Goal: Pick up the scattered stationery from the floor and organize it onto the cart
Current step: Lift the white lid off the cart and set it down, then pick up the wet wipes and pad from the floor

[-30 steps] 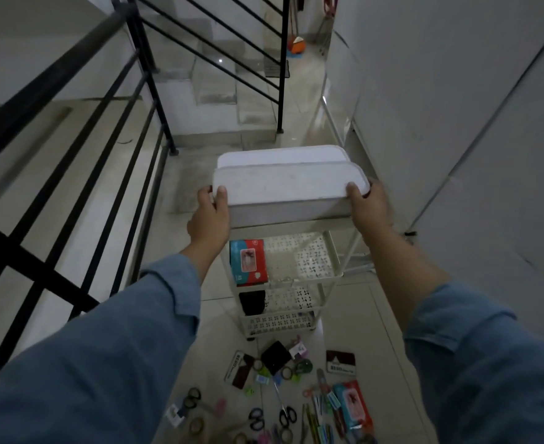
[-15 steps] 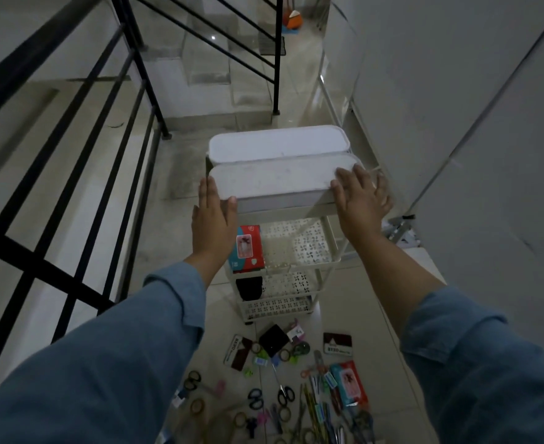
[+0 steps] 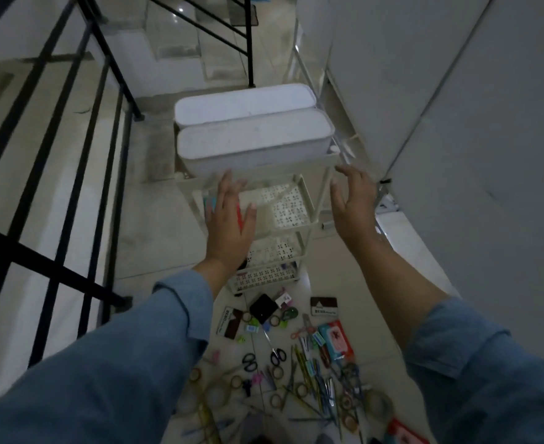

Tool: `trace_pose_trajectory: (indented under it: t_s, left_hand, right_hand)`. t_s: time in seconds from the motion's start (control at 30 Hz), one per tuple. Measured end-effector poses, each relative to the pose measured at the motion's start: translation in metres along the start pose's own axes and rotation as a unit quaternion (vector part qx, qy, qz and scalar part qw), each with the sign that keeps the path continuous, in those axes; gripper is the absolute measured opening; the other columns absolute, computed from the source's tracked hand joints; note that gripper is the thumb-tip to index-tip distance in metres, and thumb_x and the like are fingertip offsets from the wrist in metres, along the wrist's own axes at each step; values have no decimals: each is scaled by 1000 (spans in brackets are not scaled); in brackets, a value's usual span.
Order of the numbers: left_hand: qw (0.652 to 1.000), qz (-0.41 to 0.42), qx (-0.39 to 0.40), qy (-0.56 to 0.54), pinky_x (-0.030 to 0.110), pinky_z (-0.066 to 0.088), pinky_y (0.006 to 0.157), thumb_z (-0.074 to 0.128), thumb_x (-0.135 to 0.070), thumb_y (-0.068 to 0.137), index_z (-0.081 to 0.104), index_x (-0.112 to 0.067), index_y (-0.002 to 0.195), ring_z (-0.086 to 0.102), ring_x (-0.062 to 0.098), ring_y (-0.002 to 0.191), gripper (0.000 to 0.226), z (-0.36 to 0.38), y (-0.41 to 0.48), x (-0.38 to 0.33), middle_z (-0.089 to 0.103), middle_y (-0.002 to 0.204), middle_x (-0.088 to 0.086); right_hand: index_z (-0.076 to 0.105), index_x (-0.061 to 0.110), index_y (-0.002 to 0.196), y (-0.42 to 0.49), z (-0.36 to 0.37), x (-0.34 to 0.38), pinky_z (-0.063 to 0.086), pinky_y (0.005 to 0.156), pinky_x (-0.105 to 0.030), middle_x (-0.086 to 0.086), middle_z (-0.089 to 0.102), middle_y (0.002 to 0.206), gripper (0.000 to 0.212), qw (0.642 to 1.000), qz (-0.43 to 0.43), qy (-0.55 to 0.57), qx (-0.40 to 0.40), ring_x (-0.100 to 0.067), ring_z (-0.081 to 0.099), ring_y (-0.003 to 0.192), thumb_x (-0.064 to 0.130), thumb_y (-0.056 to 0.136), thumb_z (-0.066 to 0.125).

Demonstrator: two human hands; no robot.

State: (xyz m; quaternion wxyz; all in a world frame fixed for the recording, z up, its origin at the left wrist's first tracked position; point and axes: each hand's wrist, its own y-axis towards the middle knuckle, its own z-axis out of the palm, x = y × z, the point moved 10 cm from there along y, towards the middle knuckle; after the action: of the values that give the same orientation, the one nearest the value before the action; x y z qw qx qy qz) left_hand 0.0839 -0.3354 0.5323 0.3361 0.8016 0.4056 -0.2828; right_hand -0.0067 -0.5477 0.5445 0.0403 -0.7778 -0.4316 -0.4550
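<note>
A white tiered cart (image 3: pixel 323 187) stands against the wall. Two long white lidded boxes sit side by side on its top tier, the near box (image 3: pixel 251 139) in front of the far box (image 3: pixel 245 102). My left hand (image 3: pixel 230 225) hovers just below the near box with straight fingers, holding nothing. My right hand (image 3: pixel 352 203) floats beside the cart's right post, fingers spread and empty. Stationery lies scattered on the floor below: scissors (image 3: pixel 278 355), tape rolls (image 3: pixel 277 400), pens (image 3: pixel 309 373), a red packet (image 3: pixel 336 339), a black square item (image 3: pixel 264 309).
A black stair railing (image 3: pixel 81 149) runs along the left, with a drop behind it. A white wall (image 3: pixel 456 107) closes the right side. Steps (image 3: pixel 174 36) rise beyond the cart. A red packet (image 3: pixel 240 216) lies on the cart's middle shelf, partly hidden by my left hand.
Both hands have let go of the near white box, which now rests on the cart's top tier, and have drawn back toward me. The camera has tilted downward.
</note>
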Motion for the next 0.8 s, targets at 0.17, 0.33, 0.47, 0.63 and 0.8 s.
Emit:
trace_pose_trajectory:
  t_s: [0.17, 0.33, 0.47, 0.63, 0.8]
  left_hand:
    - [991, 3, 123, -56, 44, 22, 116, 40, -32, 96, 33, -30, 133, 28, 19, 140, 38, 76, -71, -13, 39, 146, 7]
    - [952, -44, 284, -107, 14, 31, 100, 40, -26, 98, 42, -16, 134, 38, 9, 128, 38, 159, -151, -24, 42, 137, -5]
    - [928, -38, 361, -84, 28, 35, 107, 40, -30, 97, 41, -14, 136, 40, 13, 127, 42, 216, -204, -32, 43, 139, 1]
    - [911, -71, 398, -82, 26, 36, 105, 43, -24, 98, 41, -11, 135, 43, 14, 123, 39, 290, -267, -14, 47, 133, 5]
    - [899, -116, 419, -61, 21, 36, 97, 43, -23, 97, 39, -10, 137, 42, 20, 126, 42, 404, -333, 63, 40, 141, 9]
  right_hand:
    - [61, 8, 111, -79, -26, -47, 30, 91, -19, -11, 60, 110, 27, 1000, 26, -6, -6, -27, 52, 107, 19, 91, 46]
    - [62, 13, 108, -174, -63, -116, 44, 87, -36, -3, 61, 107, 33, 991, 129, -14, -33, -20, 52, 103, 32, 93, 41]
    - [62, 15, 110, -248, -93, -181, 46, 87, -36, 6, 55, 103, 37, 971, 227, -6, -80, -14, 51, 103, 39, 91, 40]
    - [63, 10, 109, -324, -113, -281, 48, 88, -40, 3, 56, 101, 20, 937, 328, -11, -116, -14, 52, 98, 13, 94, 50]
    - [63, 8, 108, -403, -83, -419, 44, 89, -35, -9, 63, 106, 19, 904, 410, -18, -120, -23, 57, 101, 11, 93, 50]
